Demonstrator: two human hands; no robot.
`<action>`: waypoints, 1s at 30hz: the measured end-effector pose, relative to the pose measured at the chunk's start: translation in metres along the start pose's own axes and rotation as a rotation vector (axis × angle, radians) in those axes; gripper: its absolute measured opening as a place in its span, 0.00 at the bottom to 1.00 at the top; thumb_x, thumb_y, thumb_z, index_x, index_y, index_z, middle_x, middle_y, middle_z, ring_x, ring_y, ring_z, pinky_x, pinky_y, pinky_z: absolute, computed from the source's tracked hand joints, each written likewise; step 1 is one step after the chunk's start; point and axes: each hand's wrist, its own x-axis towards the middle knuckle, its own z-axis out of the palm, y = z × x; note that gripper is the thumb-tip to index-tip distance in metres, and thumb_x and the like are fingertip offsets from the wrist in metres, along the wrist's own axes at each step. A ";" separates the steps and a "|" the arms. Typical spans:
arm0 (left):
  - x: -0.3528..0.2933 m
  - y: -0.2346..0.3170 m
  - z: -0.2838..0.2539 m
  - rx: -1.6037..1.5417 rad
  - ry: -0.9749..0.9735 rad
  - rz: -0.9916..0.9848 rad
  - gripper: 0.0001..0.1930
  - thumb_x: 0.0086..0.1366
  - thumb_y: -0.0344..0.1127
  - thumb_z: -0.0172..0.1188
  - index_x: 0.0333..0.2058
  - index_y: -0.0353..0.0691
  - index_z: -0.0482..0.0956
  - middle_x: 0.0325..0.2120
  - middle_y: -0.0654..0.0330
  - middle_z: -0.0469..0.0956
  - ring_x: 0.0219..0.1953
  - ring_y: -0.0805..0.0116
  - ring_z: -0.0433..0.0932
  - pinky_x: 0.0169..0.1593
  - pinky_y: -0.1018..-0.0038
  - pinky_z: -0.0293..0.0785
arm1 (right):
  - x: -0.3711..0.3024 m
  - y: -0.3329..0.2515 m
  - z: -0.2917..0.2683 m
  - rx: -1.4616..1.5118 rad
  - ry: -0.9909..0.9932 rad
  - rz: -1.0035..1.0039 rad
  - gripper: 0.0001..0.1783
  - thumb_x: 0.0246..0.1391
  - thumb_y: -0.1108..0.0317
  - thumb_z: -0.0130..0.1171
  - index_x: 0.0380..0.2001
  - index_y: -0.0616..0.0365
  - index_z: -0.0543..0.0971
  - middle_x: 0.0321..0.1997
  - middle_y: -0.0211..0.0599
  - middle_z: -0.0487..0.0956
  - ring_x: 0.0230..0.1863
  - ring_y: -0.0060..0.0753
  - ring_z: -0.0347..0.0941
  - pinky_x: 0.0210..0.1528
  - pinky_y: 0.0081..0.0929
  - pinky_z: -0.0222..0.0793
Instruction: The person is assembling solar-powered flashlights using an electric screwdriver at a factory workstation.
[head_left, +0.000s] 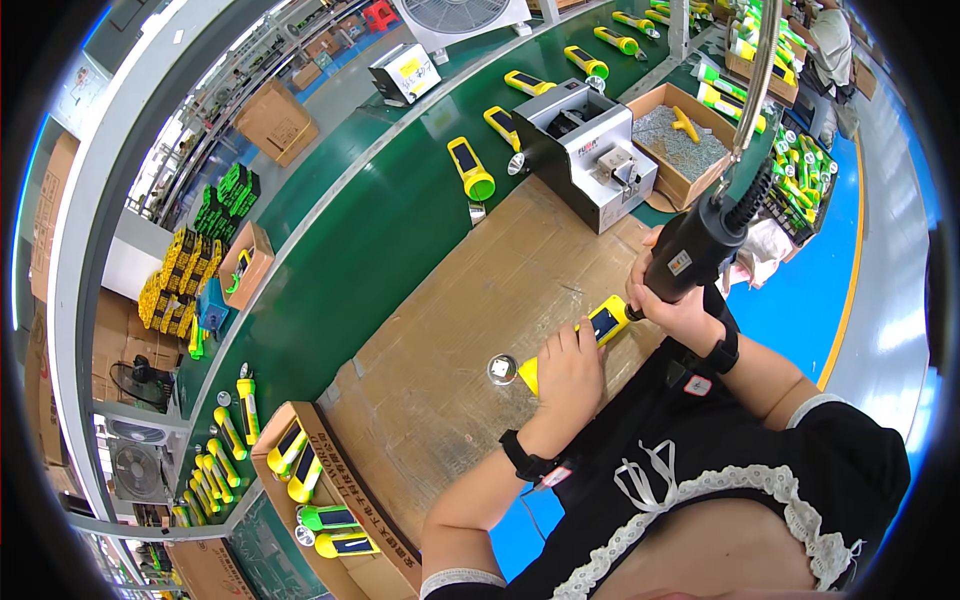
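My left hand [572, 378] is closed over a yellow flashlight body [605, 322] with a dark solar panel, pressing it down on the cardboard sheet [440, 300]. A round silver lamp head [502, 369] lies beside the flashlight's near left end, close to my left fingers. In my right hand [685, 318] is a black electric screwdriver [690, 255], tilted, its cord running up to the right. The driver's tip meets the right end of the flashlight; the exact contact point is too small to make out.
Beyond the cardboard stands a grey-and-black screw feeder [590, 150], with a carton of screws [650, 105] beside it. Flashlights line the green bench [330, 310]. A carton [345, 490] of flashlights sits at the left. A metal hanger [752, 90] rises above the screwdriver.
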 end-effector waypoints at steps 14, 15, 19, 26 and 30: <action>-0.001 -0.003 0.002 0.046 -0.004 0.021 0.25 0.53 0.41 0.61 0.47 0.33 0.70 0.37 0.51 0.72 0.36 0.56 0.73 0.39 0.66 0.69 | 0.109 -0.042 -0.053 -0.016 0.312 -0.406 0.30 0.49 0.77 0.55 0.56 0.66 0.59 0.25 0.33 0.70 0.21 0.24 0.68 0.27 0.25 0.69; -0.002 -0.003 0.003 0.059 -0.016 0.018 0.25 0.53 0.41 0.61 0.47 0.33 0.70 0.37 0.51 0.72 0.36 0.56 0.73 0.39 0.66 0.69 | 0.121 -0.040 -0.056 -0.013 0.272 -0.443 0.32 0.49 0.80 0.53 0.58 0.65 0.57 0.26 0.33 0.71 0.22 0.24 0.69 0.29 0.26 0.69; -0.002 -0.002 0.001 0.084 -0.023 0.027 0.25 0.53 0.42 0.61 0.48 0.33 0.70 0.36 0.51 0.72 0.36 0.56 0.72 0.39 0.65 0.68 | 0.153 -0.014 -0.060 0.034 0.262 -0.344 0.31 0.46 0.80 0.55 0.56 0.61 0.61 0.26 0.31 0.73 0.24 0.21 0.70 0.28 0.23 0.69; -0.005 0.002 0.004 0.086 -0.013 0.043 0.26 0.53 0.42 0.60 0.48 0.32 0.70 0.35 0.52 0.71 0.36 0.56 0.72 0.39 0.65 0.68 | 0.168 0.006 -0.064 -0.035 0.141 -0.154 0.32 0.41 0.79 0.57 0.54 0.59 0.65 0.23 0.29 0.72 0.20 0.19 0.68 0.24 0.20 0.67; -0.005 0.000 0.002 0.092 -0.015 0.026 0.26 0.54 0.42 0.60 0.48 0.32 0.69 0.36 0.52 0.71 0.37 0.56 0.72 0.40 0.65 0.68 | 0.166 -0.005 -0.062 -0.031 0.078 -0.101 0.32 0.42 0.80 0.55 0.55 0.59 0.65 0.21 0.29 0.71 0.19 0.20 0.68 0.23 0.21 0.65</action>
